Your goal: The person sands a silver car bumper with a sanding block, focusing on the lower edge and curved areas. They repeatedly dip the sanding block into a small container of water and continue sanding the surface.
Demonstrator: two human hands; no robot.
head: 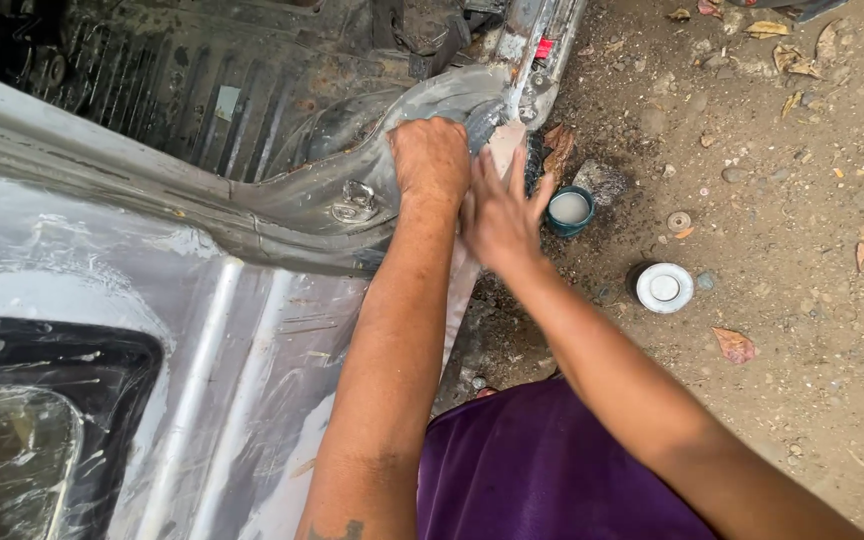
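left hand (430, 158) fisted on grey car body panel (282, 200) edge; contents hidden. right hand (500, 215) flat, fingers spread, just beside it. small teal tin (570, 210) near right hand, partly hidden.

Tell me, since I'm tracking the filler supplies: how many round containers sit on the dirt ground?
2. A teal tub with pale contents lies just right of the right hand. A white-topped round can sits farther right and nearer the person. Others may be hidden under the car body.

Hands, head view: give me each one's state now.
Left hand: closed in a fist, pressed on the grey car body panel; contents hidden.
Right hand: open, fingers spread flat on the panel edge.
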